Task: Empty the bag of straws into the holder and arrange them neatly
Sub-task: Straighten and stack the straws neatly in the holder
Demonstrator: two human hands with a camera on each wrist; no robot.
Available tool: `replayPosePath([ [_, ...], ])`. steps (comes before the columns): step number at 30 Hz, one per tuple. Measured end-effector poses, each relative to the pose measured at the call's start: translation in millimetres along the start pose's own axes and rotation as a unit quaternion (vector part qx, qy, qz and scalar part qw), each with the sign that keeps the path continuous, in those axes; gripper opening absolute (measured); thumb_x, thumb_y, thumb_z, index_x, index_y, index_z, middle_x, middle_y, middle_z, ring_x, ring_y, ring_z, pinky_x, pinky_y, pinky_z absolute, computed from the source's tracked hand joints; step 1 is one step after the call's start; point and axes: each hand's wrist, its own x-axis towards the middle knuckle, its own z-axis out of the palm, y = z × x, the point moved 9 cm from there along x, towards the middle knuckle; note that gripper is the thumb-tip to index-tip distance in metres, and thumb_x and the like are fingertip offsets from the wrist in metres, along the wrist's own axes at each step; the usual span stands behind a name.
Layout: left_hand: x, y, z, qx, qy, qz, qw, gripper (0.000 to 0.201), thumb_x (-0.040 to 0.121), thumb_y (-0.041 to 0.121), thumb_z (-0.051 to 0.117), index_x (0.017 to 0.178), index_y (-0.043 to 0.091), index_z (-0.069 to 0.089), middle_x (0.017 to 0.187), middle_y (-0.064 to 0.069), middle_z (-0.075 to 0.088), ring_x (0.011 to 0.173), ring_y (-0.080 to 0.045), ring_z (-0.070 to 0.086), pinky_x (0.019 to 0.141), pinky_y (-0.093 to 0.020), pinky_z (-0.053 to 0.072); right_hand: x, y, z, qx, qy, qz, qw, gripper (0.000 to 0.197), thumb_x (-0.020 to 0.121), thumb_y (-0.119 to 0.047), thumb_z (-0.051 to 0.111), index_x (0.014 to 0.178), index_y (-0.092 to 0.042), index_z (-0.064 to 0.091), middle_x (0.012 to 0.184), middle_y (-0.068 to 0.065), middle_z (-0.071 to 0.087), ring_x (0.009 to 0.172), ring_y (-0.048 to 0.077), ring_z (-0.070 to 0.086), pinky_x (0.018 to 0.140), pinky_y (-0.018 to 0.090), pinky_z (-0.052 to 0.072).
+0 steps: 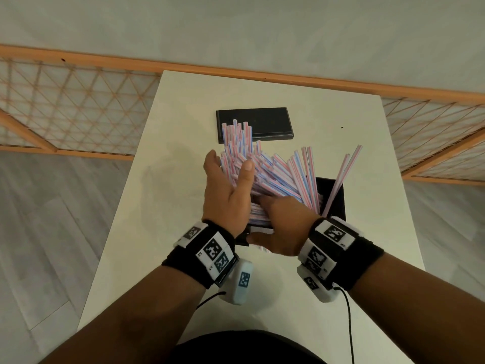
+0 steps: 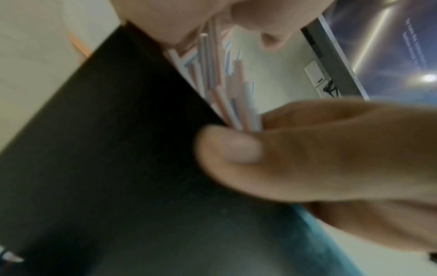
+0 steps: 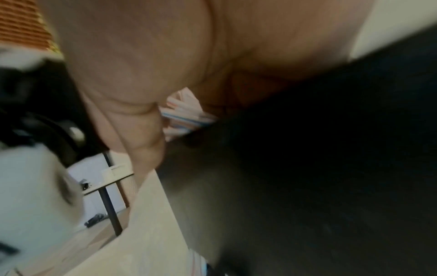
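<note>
Two hands gather splayed pink-and-blue striped plastic straws [image 1: 275, 172] into a black box holder [image 1: 337, 203], left hand [image 1: 225, 190] curled around them, right hand [image 1: 283, 227] steadying, its grip unclear.

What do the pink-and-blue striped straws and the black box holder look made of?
Pink-and-blue striped straws: thin matte tubes, paper or plastic; the look leaves it open.
Black box holder: rigid flat walls with square corners and a faint satin sheen in the left wrist view, likely plastic or painted wood; uncertain.
</note>
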Motion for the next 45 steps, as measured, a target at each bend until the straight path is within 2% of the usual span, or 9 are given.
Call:
replayPosePath([
  [4, -0.8, -3.2, 1.5, 0.0, 0.009, 0.017, 1.0, 0.095, 0.086, 0.069, 0.048, 0.155, 0.011, 0.016, 0.141, -0.002, 0.057, 0.126, -0.015, 0.058, 0.109, -0.039, 0.047, -42.6, 2.3, -48.7, 0.048, 0.124, -0.025, 0.991, 0.032, 0.078, -0.047, 0.068, 0.1, -0.023, 0.065, 0.09, -0.006, 0.07, 0.081, 0.018, 0.066, 0.074, 0.028, 0.051],
  [7, -1.6, -2.9, 1.6, 0.003, 0.016, 0.025, 1.0, 0.083, 0.091, 0.06, 0.05, 0.151, 0.01, 0.022, 0.137, -0.001, 0.059, 0.123, -0.014, 0.06, 0.107, -0.039, 0.049, -67.9, 63.4, -85.2, 0.07, 0.237, 0.127, 0.961, 0.029, 0.077, -0.045, 0.074, 0.078, -0.02, 0.06, 0.068, -0.008, 0.064, 0.066, 0.016, 0.062, 0.063, 0.027, 0.046],
  [12, -0.5, -1.8, -1.8, -0.001, 0.03, 0.039, 0.999, 0.066, 0.093, 0.048, 0.051, 0.141, 0.008, 0.033, 0.115, 0.015, 0.061, 0.101, 0.013, 0.06, 0.085, -0.006, 0.046, -68.9, 166.7, -89.1, 0.096, 0.19, 0.349, 0.913, 0.065, 0.074, -0.066, 0.067, 0.114, -0.017, 0.055, 0.081, -0.002, 0.066, 0.086, 0.028, 0.065, 0.078, 0.036, 0.049],
  [17, 1.3, -5.6, -0.5, 0.009, 0.023, 0.033, 0.999, 0.05, 0.1, 0.04, 0.053, 0.137, 0.011, 0.035, 0.109, 0.019, 0.059, 0.092, 0.017, 0.06, 0.077, -0.003, 0.046, -38.1, 122.8, -106.3, 0.073, 0.214, 0.241, 0.944, 0.021, 0.088, -0.039, 0.067, 0.095, -0.021, 0.073, 0.08, -0.005, 0.065, 0.083, 0.02, 0.062, 0.071, 0.025, 0.036],
  [22, 0.8, -3.9, -3.3, -0.009, 0.026, 0.042, 0.999, 0.067, 0.093, 0.052, 0.044, 0.139, 0.005, 0.033, 0.109, 0.016, 0.06, 0.092, 0.017, 0.061, 0.077, -0.004, 0.046, -34.1, 42.2, -98.7, 0.047, 0.161, 0.073, 0.983, 0.027, 0.082, -0.041, 0.073, 0.102, -0.024, 0.067, 0.086, -0.01, 0.065, 0.075, 0.014, 0.065, 0.071, 0.025, 0.044],
  [26, 1.1, -5.9, -5.5, -0.024, 0.032, 0.046, 0.998, 0.081, 0.089, 0.066, 0.038, 0.142, 0.006, 0.031, 0.124, -0.003, 0.062, 0.104, -0.003, 0.064, 0.089, -0.022, 0.053, -42.3, 60.4, -88.4, 0.03, 0.134, 0.139, 0.981, 0.043, 0.071, -0.046, 0.081, 0.097, -0.023, 0.056, 0.087, -0.012, 0.064, 0.072, 0.007, 0.063, 0.071, 0.026, 0.049],
  [29, 0.9, -7.5, -4.3, -0.027, 0.027, 0.043, 0.998, 0.077, 0.09, 0.063, 0.038, 0.141, 0.006, 0.031, 0.122, -0.002, 0.061, 0.097, 0.006, 0.062, 0.081, -0.01, 0.049, -44.4, 95.6, -75.3, 0.006, 0.079, 0.232, 0.969, 0.06, 0.063, -0.056, 0.082, 0.103, -0.021, 0.054, 0.094, -0.006, 0.065, 0.083, 0.016, 0.063, 0.078, 0.033, 0.053],
  [36, 1.3, -5.4, -2.9, -0.037, 0.025, 0.043, 0.998, 0.078, 0.089, 0.064, 0.039, 0.139, 0.005, 0.033, 0.114, 0.011, 0.061, 0.097, 0.009, 0.063, 0.083, -0.011, 0.049, -12.8, 58.1, -41.0, 0.018, -0.003, 0.13, 0.991, 0.07, 0.063, -0.052, 0.085, 0.111, -0.025, 0.041, 0.093, -0.011, 0.054, 0.075, 0.007, 0.052, 0.063, 0.02, 0.038],
  [45, 0.7, -5.6, -3.9, -0.046, 0.021, 0.021, 0.999, 0.065, 0.096, 0.054, 0.041, 0.139, 0.007, 0.032, 0.114, 0.008, 0.059, 0.095, 0.009, 0.064, 0.077, -0.009, 0.049, 5.0, 52.2, -16.4, -0.013, -0.02, 0.138, 0.99, 0.067, 0.068, -0.055, 0.079, 0.115, -0.024, 0.042, 0.105, -0.002, 0.051, 0.091, 0.018, 0.053, 0.083, 0.032, 0.048],
])
